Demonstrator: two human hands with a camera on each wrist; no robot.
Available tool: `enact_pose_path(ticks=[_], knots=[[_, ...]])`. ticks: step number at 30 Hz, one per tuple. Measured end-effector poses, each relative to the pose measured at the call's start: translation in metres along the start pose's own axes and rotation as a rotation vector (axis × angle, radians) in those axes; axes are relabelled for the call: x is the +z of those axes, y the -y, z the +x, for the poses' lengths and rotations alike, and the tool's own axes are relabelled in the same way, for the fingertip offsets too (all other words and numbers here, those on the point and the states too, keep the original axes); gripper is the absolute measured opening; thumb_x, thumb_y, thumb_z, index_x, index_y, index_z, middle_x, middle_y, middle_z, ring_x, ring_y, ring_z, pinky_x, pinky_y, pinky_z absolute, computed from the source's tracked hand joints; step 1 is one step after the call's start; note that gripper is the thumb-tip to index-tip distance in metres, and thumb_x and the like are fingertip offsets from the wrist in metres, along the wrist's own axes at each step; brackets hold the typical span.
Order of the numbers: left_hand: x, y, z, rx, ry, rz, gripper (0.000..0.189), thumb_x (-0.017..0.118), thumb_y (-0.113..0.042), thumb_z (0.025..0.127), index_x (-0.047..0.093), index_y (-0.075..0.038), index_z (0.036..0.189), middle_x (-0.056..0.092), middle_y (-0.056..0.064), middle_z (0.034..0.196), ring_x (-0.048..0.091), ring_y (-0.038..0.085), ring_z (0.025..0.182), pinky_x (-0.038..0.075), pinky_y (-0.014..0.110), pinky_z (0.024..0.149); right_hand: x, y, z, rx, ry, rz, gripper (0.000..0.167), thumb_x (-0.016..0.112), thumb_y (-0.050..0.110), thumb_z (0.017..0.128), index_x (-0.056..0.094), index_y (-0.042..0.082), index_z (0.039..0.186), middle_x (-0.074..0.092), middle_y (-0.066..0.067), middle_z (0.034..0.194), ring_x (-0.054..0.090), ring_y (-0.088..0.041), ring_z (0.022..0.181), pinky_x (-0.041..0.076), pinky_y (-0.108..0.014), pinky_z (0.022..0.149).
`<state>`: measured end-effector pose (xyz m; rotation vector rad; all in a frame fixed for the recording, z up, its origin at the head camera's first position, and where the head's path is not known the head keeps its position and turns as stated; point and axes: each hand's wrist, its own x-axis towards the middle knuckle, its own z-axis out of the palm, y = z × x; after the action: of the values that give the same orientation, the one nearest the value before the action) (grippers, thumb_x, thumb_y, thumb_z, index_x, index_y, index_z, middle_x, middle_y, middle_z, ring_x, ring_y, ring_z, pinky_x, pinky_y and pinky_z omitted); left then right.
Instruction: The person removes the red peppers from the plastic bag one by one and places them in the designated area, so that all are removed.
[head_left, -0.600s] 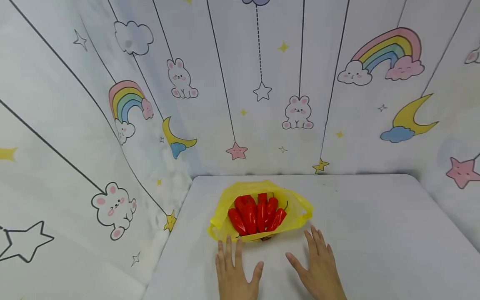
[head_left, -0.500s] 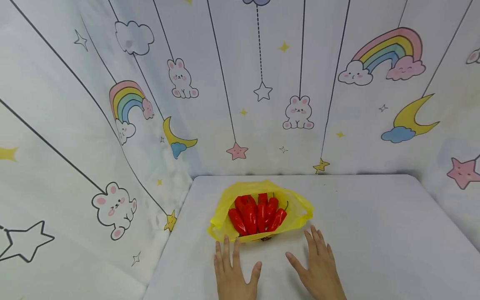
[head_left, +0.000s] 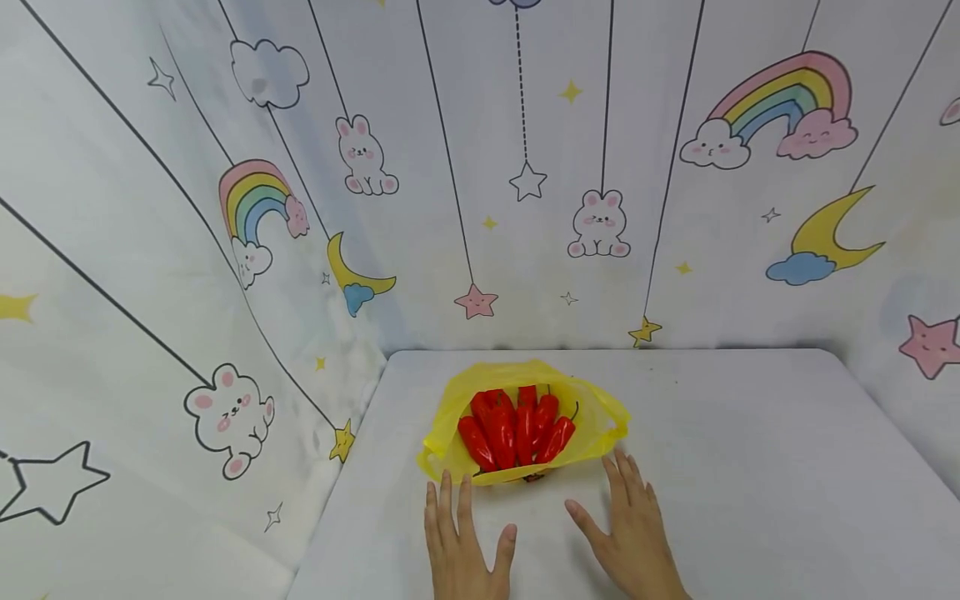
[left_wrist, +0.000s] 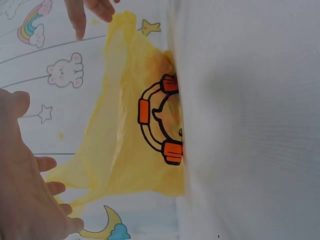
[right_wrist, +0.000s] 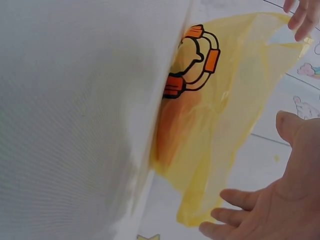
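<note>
A yellow plastic bag [head_left: 461, 392] lies on the white table with its mouth gaping toward me. Several shiny red chili peppers [head_left: 504, 429] are bunched inside it. In the left wrist view the bag's side [left_wrist: 107, 150] carries a black and orange printed drawing. My left hand [head_left: 461, 542], fingers spread and straight, is at the bag's near left edge. At its near right edge is my right hand [head_left: 633, 529], thumb held apart from the straight fingers. Neither hand holds anything. The lower parts of the peppers are hidden by the bag's front edge.
The white table [head_left: 750, 467] reaches back to a pale wall cloth [head_left: 525, 250] printed with rabbits, stars and rainbows. The same cloth rises along the left side [head_left: 150, 417] of the table.
My left hand has shifted slightly left, close to the bag's near edge. My right hand has edged slightly left too. The bag and the peppers stay in place.
</note>
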<state>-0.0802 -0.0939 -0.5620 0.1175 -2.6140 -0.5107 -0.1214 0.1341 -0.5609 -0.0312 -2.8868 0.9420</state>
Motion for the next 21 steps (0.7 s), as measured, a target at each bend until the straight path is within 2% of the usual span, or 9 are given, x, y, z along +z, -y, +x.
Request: enact_pose_path(ticks=[4, 7, 10, 11, 15, 21], knots=[[-0.004, -0.002, 0.001, -0.025, 0.008, -0.019, 0.093, 0.063, -0.070, 0.090, 0.029, -0.023, 0.162, 0.017, 0.007, 0.172, 0.013, 0.037, 0.156, -0.014, 0.031, 0.122, 0.001, 0.002, 0.002, -0.003, 0.001, -0.001, 0.112, 0.052, 0.084, 0.088, 0.027, 0.003, 0.162, 0.012, -0.021, 0.172, 0.013, -0.044, 0.156, 0.017, -0.073, 0.118], [-0.007, -0.002, 0.002, -0.049, 0.013, -0.035, 0.093, 0.064, -0.069, 0.090, 0.028, -0.023, 0.162, 0.016, 0.006, 0.172, 0.011, 0.034, 0.157, 0.005, 0.049, 0.127, 0.002, 0.003, 0.003, -0.011, -0.010, -0.005, 0.111, 0.053, 0.084, 0.088, 0.029, 0.003, 0.161, 0.014, -0.021, 0.171, 0.016, -0.044, 0.155, 0.018, -0.073, 0.118], [-0.010, -0.001, 0.003, -0.066, 0.008, -0.060, 0.095, 0.066, -0.068, 0.089, 0.027, -0.024, 0.163, 0.016, 0.006, 0.172, 0.009, 0.032, 0.158, 0.026, 0.062, 0.121, 0.004, 0.005, 0.005, -0.005, -0.010, -0.011, 0.111, 0.053, 0.084, 0.087, 0.030, 0.003, 0.160, 0.015, -0.021, 0.171, 0.017, -0.045, 0.155, 0.019, -0.073, 0.118], [-0.010, 0.000, 0.003, -0.067, 0.000, -0.069, 0.095, 0.067, -0.067, 0.089, 0.026, -0.024, 0.164, 0.016, 0.006, 0.172, 0.010, 0.033, 0.158, 0.030, 0.063, 0.119, 0.004, 0.006, 0.006, -0.001, -0.007, -0.015, 0.112, 0.053, 0.084, 0.087, 0.029, 0.004, 0.161, 0.015, -0.021, 0.171, 0.017, -0.045, 0.155, 0.018, -0.073, 0.118], [-0.011, 0.001, 0.003, -0.079, -0.032, -0.110, 0.099, 0.071, -0.063, 0.089, 0.022, -0.023, 0.165, 0.018, 0.009, 0.171, 0.013, 0.033, 0.156, 0.031, 0.063, 0.119, 0.005, 0.008, 0.007, 0.003, -0.003, -0.018, 0.112, 0.054, 0.083, 0.087, 0.029, 0.004, 0.161, 0.013, -0.020, 0.172, 0.017, -0.045, 0.155, 0.018, -0.072, 0.119], [-0.012, 0.005, 0.006, -0.104, -0.070, -0.141, 0.102, 0.073, -0.059, 0.089, 0.019, -0.020, 0.166, 0.020, 0.009, 0.170, 0.016, 0.032, 0.154, 0.035, 0.063, 0.117, 0.008, 0.009, 0.007, -0.068, -0.062, 0.028, 0.100, 0.066, 0.068, 0.092, 0.033, 0.003, 0.160, 0.018, -0.019, 0.171, 0.020, -0.045, 0.154, 0.020, -0.070, 0.119]])
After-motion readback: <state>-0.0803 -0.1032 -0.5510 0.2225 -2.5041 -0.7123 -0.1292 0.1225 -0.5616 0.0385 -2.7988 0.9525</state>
